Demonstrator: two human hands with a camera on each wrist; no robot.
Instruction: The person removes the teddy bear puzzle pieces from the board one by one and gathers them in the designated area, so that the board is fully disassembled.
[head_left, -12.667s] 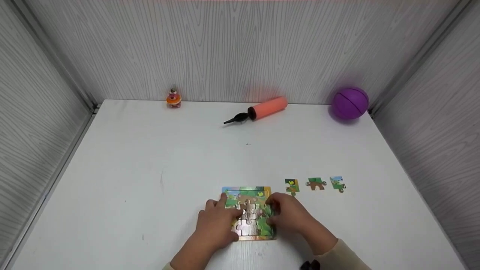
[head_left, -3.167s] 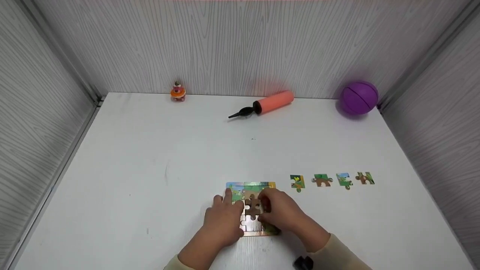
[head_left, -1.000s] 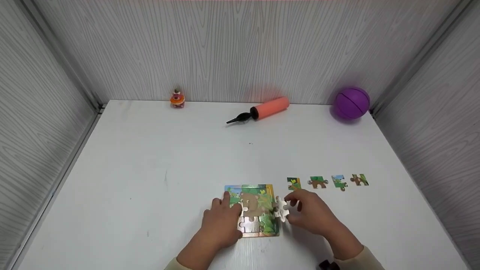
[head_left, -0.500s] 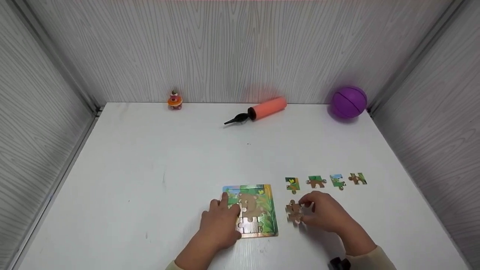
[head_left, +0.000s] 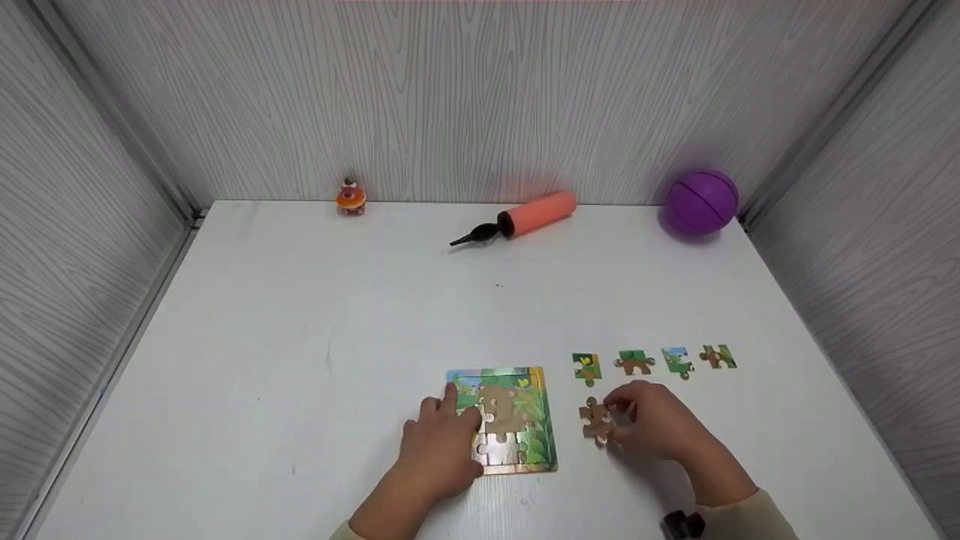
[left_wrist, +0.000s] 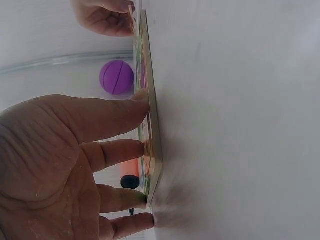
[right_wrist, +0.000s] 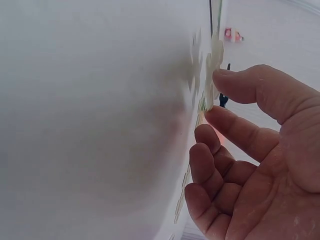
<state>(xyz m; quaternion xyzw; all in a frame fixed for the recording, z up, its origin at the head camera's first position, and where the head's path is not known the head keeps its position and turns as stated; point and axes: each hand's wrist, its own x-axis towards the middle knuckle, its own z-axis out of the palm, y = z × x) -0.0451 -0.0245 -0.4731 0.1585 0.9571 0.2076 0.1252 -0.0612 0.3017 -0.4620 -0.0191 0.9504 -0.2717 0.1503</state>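
Observation:
A square jigsaw puzzle [head_left: 534, 442] with a bear picture lies in its frame near the front of the table. My left hand [head_left: 439, 450] rests spread on its left side, fingertips on the board and thumb at its lower edge. Right of the puzzle, my right hand [head_left: 656, 424] pinches a brown puzzle piece [head_left: 595, 420] between thumb and index finger. In the right wrist view, the piece [right_wrist: 214, 65] stands edge-on just off the table, the other fingers curled below it. Under my left hand, part of the picture is hidden.
Several loose puzzle pieces [head_left: 635, 363] lie in a row behind my right hand. Along the back stand a small figurine [head_left: 351, 198], an orange hand pump [head_left: 536, 214] and a purple ball [head_left: 702, 201]. Grey panels [head_left: 480, 105] wall the white table [head_left: 375, 300].
The fourth loose piece joined the row earlier. Since then, the right hand has lifted the brown piece out of the puzzle and carried it to the right. The left hand stays on the board.

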